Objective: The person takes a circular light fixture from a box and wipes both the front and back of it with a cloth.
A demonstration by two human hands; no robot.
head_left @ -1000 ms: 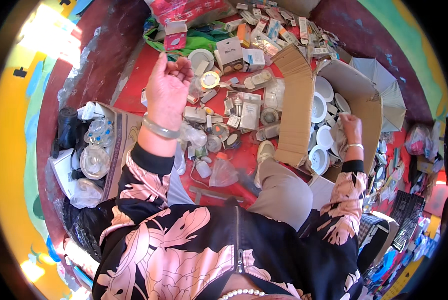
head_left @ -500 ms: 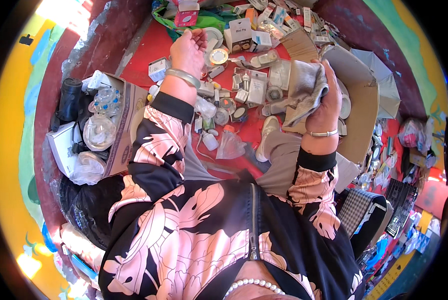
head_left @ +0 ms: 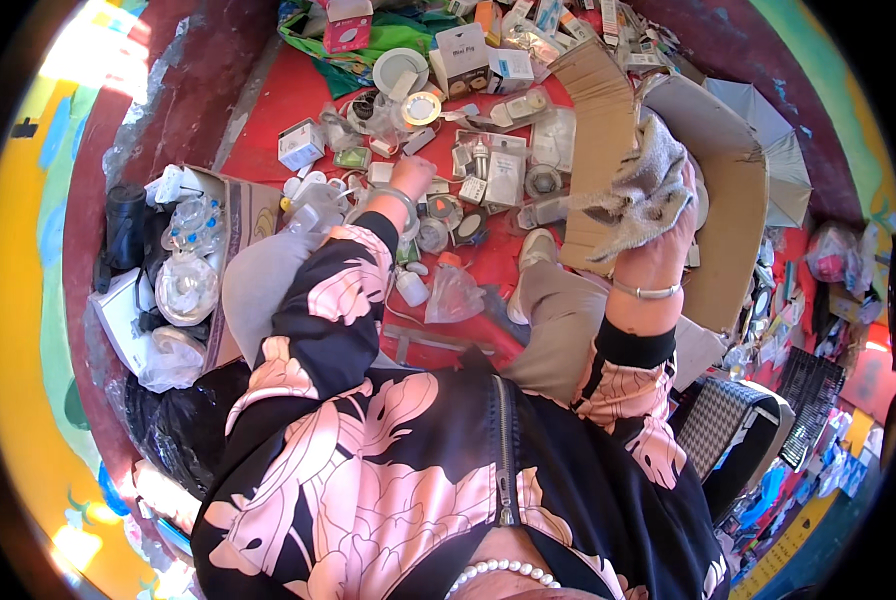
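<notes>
At the left, an open cardboard box holds clear bulbs. The left hand reaches down among small packaged parts on the red cloth; whether its fingers grip anything I cannot tell. Further right, the right hand is raised, fingers clenched on a grey rag, which hangs crumpled just above it, before the big carton.

Premises: a floor-level market stall, evidenced by small boxed goods and light fittings spread over a red cloth.
</notes>
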